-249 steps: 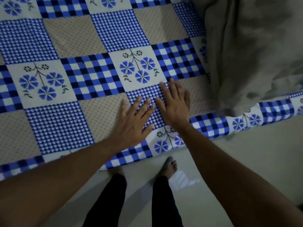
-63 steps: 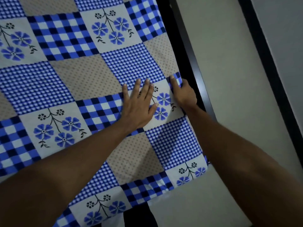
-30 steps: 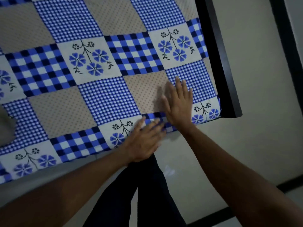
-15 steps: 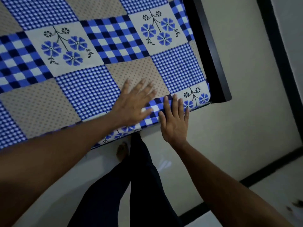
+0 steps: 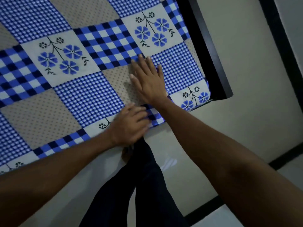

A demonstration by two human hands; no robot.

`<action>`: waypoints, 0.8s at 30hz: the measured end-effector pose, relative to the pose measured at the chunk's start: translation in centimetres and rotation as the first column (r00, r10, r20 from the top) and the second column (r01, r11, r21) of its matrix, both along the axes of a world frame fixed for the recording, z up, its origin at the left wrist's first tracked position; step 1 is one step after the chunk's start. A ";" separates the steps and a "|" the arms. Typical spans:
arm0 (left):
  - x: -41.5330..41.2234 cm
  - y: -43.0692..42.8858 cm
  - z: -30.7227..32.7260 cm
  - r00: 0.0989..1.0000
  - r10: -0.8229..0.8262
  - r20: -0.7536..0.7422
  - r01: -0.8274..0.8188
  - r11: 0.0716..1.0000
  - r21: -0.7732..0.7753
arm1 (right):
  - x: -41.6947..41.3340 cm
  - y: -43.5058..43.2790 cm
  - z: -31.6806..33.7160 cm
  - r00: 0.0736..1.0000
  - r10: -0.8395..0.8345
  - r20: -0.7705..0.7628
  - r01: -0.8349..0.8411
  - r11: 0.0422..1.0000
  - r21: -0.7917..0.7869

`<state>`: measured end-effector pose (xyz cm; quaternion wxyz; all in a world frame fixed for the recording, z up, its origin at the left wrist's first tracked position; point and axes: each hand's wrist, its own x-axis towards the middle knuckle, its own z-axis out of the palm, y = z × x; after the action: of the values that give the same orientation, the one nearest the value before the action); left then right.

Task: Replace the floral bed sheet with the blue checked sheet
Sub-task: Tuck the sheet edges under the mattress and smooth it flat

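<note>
1. The blue checked sheet (image 5: 91,95) covers the bed and fills the upper left of the frame, up to the black bed frame (image 5: 208,51).
2. The right hand (image 5: 150,82) lies flat on it with straight fingers and holds nothing.
3. The left hand (image 5: 129,126) rests on the near edge. It is blurred, so I cannot tell if it grips the cloth.
4. The step seems to be smoothing near the corner. Next, the edge probably needs tucking.

The blue checked sheet (image 5: 91,95) is thin printed cloth, matt, lying smooth with barely a crease. The bed frame (image 5: 206,51) along its edge is black and hard with a smooth, low-sheen face; whether wood or laminate cannot be told. The floor (image 5: 246,79) is pale and glossy, showing a soft reflection. The trousers (image 5: 147,185) are dark matt cloth.
</note>
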<state>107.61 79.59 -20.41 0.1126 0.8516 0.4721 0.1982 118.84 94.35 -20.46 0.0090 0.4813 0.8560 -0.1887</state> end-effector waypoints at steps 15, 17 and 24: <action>-21.5 10.9 -0.9 0.390 0.911 -0.131 -0.897 0.344 -0.277 | -4.9 1.9 1.4 0.952 -0.231 -0.200 0.226 0.973 -0.048; -22.9 12.2 -1.0 0.352 0.920 -0.171 -0.917 0.303 -0.258 | -11.9 2.5 1.4 0.949 -0.021 -0.315 -0.011 0.995 -0.100; -32.3 17.1 -1.2 0.129 0.948 -0.291 -0.982 0.083 -0.168 | -30.8 7.9 0.1 0.842 0.452 -0.294 -0.473 0.881 0.000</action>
<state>75.26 96.69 -21.62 0.0651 0.3067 0.9445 0.0979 88.02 102.29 -20.39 -0.0518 0.2275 0.9314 -0.2794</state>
